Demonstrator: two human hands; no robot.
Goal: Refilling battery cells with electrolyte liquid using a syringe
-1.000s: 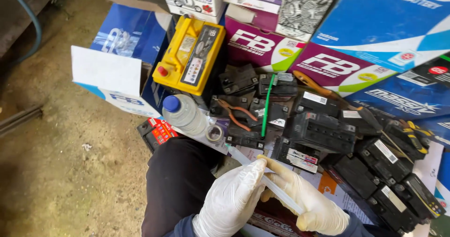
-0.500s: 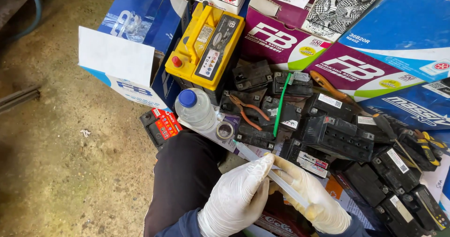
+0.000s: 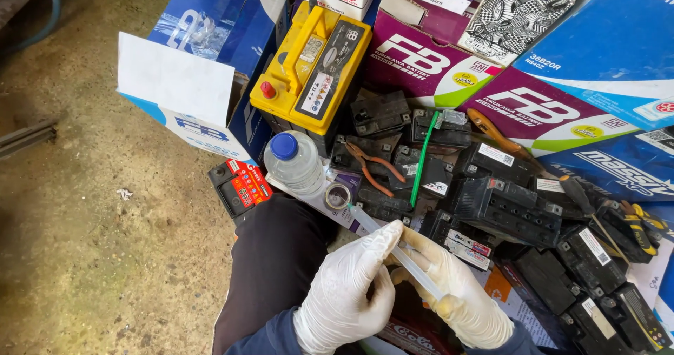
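Both my hands wear white gloves and meet at the bottom middle of the head view. My right hand [image 3: 460, 299] grips the barrel of a clear plastic syringe [image 3: 393, 248], which slants up to the left. My left hand [image 3: 344, 292] pinches the same syringe nearer its tip. The tip points toward a small round opening [image 3: 338, 196] beside a clear bottle with a blue cap [image 3: 295, 162]. My dark trouser knee [image 3: 277, 257] lies under my left hand.
A yellow car battery [image 3: 312, 67] stands in an open blue and white box [image 3: 189, 81]. Several small black batteries [image 3: 505, 208] are heaped at the right, with orange-handled pliers [image 3: 372, 165], a green stick [image 3: 421, 158] and purple and blue cartons [image 3: 547, 109] behind. Bare concrete floor [image 3: 91, 257] lies left.
The view has shifted, so everything sits lower and further right in frame. My two hands have stayed together on the syringe, whose tip remains near the bottle.
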